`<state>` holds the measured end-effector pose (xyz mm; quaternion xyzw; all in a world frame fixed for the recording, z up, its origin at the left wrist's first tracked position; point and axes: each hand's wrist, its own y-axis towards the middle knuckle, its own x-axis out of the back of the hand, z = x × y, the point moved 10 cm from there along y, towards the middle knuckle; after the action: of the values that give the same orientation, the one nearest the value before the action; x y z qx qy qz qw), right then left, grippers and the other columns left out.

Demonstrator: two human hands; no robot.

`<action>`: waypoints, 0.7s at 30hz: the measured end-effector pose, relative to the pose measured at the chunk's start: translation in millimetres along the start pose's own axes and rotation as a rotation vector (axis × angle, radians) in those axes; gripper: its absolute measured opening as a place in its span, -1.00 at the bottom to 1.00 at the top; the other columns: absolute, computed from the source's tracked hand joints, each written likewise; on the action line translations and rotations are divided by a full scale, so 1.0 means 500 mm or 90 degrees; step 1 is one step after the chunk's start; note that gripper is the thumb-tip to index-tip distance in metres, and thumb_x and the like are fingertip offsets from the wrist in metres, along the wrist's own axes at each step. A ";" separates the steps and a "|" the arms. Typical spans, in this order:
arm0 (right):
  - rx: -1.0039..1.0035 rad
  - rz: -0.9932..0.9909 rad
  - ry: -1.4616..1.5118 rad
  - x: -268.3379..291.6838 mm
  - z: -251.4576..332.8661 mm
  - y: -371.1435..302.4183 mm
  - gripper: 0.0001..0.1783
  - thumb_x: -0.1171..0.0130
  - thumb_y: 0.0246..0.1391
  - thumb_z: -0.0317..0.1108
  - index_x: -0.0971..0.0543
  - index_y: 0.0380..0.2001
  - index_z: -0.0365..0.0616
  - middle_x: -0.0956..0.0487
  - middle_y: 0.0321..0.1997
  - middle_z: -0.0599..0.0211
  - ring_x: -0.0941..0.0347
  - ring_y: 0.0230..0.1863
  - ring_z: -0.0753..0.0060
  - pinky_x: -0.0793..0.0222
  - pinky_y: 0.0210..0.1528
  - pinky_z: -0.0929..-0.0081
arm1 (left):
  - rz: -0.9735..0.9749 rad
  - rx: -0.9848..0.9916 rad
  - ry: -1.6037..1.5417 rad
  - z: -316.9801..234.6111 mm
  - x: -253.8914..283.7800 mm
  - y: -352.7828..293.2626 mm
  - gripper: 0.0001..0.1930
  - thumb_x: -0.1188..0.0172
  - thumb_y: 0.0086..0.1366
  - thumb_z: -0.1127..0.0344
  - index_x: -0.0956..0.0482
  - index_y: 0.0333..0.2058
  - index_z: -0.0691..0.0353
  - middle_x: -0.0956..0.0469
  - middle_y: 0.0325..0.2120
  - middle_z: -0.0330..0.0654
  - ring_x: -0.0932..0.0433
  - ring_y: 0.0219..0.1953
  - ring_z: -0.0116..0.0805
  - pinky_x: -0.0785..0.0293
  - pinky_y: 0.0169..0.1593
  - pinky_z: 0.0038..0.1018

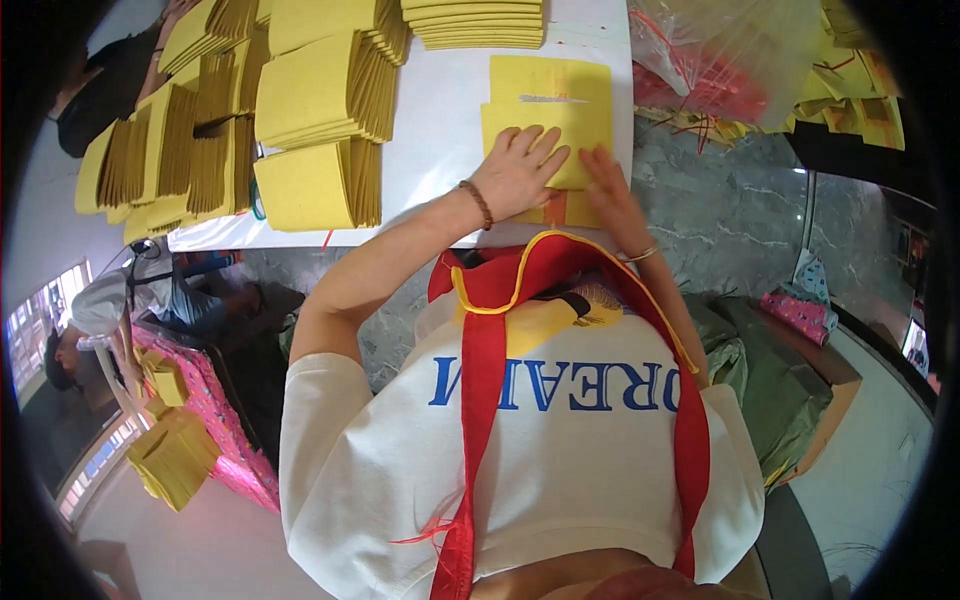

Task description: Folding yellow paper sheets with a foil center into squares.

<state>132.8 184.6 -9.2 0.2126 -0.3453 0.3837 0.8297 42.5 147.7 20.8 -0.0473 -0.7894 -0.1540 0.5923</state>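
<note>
On the table (425,150), the left hand (517,175) hides part of the paper (585,135); the farthest stack (475,22) and the bag (735,50) right of the table are cut off.

1. Is a flat white table (435,130).
2. Carries folded yellow bundles (205,150) packed tightly at the left end.
3. Bears, beside these, a column of yellow stacks (305,90) with leaves visible at right.
4. Holds another yellow stack (475,22) toward the far side.
5. Supports overlapping yellow sheets (550,80) near the right edge.
</note>
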 end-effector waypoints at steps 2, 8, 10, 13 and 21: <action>-0.195 -0.107 0.670 0.030 -0.068 -0.002 -0.48 0.06 0.15 -0.27 -0.19 0.16 -0.19 -0.32 0.15 0.17 -0.22 0.18 0.31 -0.06 0.19 0.33 | 0.013 0.009 0.118 -0.020 -0.005 0.006 -0.40 -0.17 -0.05 0.21 -0.32 0.01 0.25 -0.34 -0.03 0.06 -0.28 0.01 -0.02 -0.26 -0.05 -0.17; -0.250 -0.291 0.565 0.078 -0.090 -0.019 -0.60 0.07 0.18 -0.32 -0.32 0.07 -0.20 -0.45 0.00 0.21 -0.36 0.02 0.41 -0.24 0.04 0.45 | 0.067 0.125 0.156 -0.009 -0.030 0.032 -0.49 -0.12 -0.03 0.29 -0.39 -0.03 0.25 -0.50 -0.21 0.00 -0.47 -0.22 -0.09 -0.41 -0.30 -0.31; -0.252 -0.288 0.579 0.064 -0.095 -0.028 -0.60 0.07 0.18 -0.30 -0.32 0.06 -0.20 -0.46 -0.01 0.21 -0.38 -0.01 0.41 -0.27 0.01 0.46 | -0.070 0.098 -0.019 0.009 0.066 0.019 -0.53 -0.12 -0.01 0.31 -0.40 -0.05 0.23 -0.51 -0.30 -0.02 -0.49 -0.28 -0.11 -0.41 -0.31 -0.31; -0.255 -0.279 0.617 0.041 -0.119 -0.035 -0.62 0.06 0.18 -0.31 -0.35 0.04 -0.21 -0.48 -0.05 0.21 -0.41 -0.06 0.42 -0.33 -0.06 0.49 | -0.187 0.075 -0.387 0.038 0.255 -0.065 -0.56 -0.03 0.07 0.39 -0.39 0.00 0.21 -0.50 -0.26 -0.02 -0.50 -0.21 -0.16 -0.41 -0.15 -0.37; -0.265 -0.266 0.606 0.016 -0.139 -0.021 -0.72 0.02 0.15 -0.39 -0.44 -0.08 -0.25 -0.52 -0.19 0.29 -0.43 -0.16 0.51 -0.34 -0.09 0.59 | -0.462 0.324 0.245 0.132 0.480 -0.454 -0.55 -0.08 0.02 0.50 -0.48 -0.05 0.08 -0.44 -0.02 -0.19 -0.30 0.04 -0.14 -0.13 0.09 -0.31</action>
<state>173.4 224.8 -51.0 -0.0884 0.0484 0.1885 0.9769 -147.3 -73.4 189.8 0.4068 -0.6437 -0.1582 0.6286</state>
